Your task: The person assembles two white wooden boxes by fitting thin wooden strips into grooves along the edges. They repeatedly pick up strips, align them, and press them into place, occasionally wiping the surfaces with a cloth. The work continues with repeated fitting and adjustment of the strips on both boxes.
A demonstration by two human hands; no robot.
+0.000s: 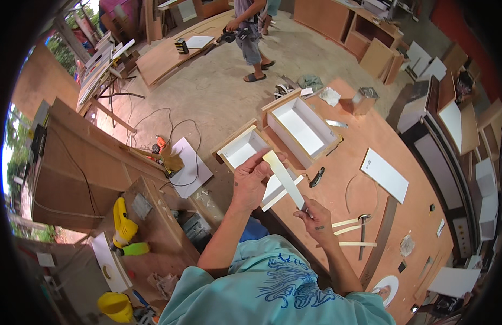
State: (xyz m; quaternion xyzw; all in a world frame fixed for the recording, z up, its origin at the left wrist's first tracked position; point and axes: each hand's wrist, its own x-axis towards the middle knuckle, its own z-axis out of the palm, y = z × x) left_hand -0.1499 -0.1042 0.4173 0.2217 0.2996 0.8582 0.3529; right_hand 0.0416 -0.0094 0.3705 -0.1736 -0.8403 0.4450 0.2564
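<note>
Between my hands runs a short, flat white strip (287,183), yellowish toward its far end. My left hand (252,180) pinches it near that far end. The near end is gripped by the fingers of my right hand (316,218). Below and behind the strip are two white-lined open wooden boxes, a smaller drawer box (241,149) and a larger drawer box (302,127). A dark utility knife (317,177) lies beside them on the brown worktable (337,195). Several pale strips (345,229) and a hammer (362,238) lie right of my right hand.
A white panel (384,176) and a metal can (364,101) rest on the worktable. To the left are a yellow spray gun (123,225), an orange power tool (160,145) and a trailing cord (196,135). Another person (250,38) stands beyond, holding a dark tool.
</note>
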